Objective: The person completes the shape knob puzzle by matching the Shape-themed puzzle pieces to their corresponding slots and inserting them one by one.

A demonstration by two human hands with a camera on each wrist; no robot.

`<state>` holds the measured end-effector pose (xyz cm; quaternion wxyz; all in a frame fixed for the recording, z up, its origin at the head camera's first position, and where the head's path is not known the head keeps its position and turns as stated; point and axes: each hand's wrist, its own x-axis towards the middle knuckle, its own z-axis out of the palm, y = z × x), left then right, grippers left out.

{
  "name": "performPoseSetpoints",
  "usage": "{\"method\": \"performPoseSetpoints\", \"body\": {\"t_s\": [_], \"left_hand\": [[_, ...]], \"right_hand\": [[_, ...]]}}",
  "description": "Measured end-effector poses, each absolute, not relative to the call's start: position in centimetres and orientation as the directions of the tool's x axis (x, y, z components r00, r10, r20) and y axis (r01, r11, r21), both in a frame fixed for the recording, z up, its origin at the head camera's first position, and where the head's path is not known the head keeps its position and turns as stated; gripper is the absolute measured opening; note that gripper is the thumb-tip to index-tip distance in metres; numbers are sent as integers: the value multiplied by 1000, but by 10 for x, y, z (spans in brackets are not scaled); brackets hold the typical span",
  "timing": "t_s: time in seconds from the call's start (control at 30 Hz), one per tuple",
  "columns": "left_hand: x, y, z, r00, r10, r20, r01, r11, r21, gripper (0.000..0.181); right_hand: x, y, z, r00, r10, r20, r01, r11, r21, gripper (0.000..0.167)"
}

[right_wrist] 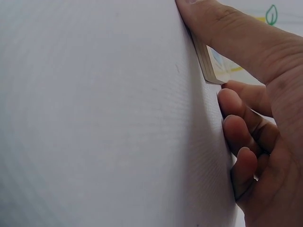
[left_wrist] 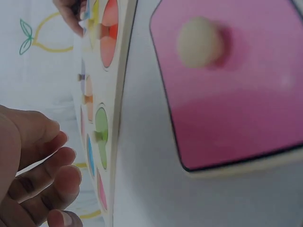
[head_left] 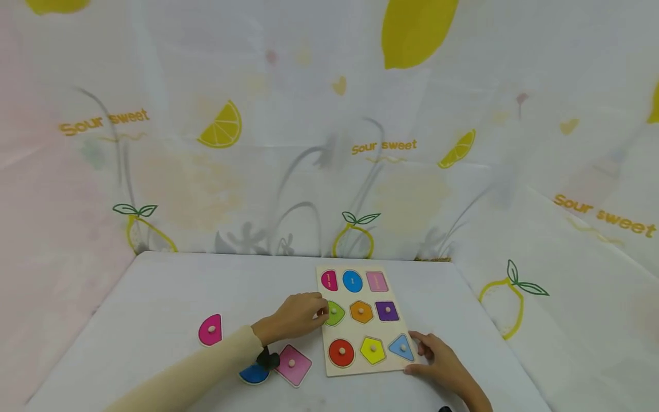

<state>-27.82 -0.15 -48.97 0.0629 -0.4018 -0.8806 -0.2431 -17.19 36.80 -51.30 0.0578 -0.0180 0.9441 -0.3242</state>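
Note:
A wooden knob puzzle board (head_left: 347, 331) lies on the white table. My left hand (head_left: 297, 315) hovers at its left edge, beside the green piece (head_left: 336, 313); in the left wrist view its loosely curled fingers (left_wrist: 66, 182) hold nothing. My right hand (head_left: 441, 363) grips the board's near right corner, thumb (right_wrist: 236, 33) along the near edge and fingers by the right side. Knobbed orange (head_left: 361, 312), purple (head_left: 388, 311), red (head_left: 341, 353), yellow (head_left: 373, 350) and light blue (head_left: 401, 347) pieces sit in the board. Its far row shows magenta, blue and pink shapes without knobs.
Left of the board lie a pink square piece (head_left: 293, 366), a blue piece (head_left: 254, 374) partly hidden by the left wrist, and a magenta half-round piece (head_left: 210, 330). A lemon-printed cloth (head_left: 309, 189) hangs behind the table (head_left: 206, 274) and along its sides.

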Motion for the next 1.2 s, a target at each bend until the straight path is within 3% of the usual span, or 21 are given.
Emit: {"method": "performPoseSetpoints", "body": {"t_s": [0.6,0.9,1.2], "left_hand": [[-253,-111,-513,-733,573,367,680,616,398,7],[-248,-157,-504,-761,523,385,640,701,315,11],[-242,-190,-507,-813,428,395,557,769,314,12]], "right_hand": [[-174,371,-514,-994,-75,-83,-10,796,-605,85],[-173,371,-514,-994,-77,-74,-16,794,-607,84],[-172,368,-515,-995,-52,-83,9,799,-601,85]]}}
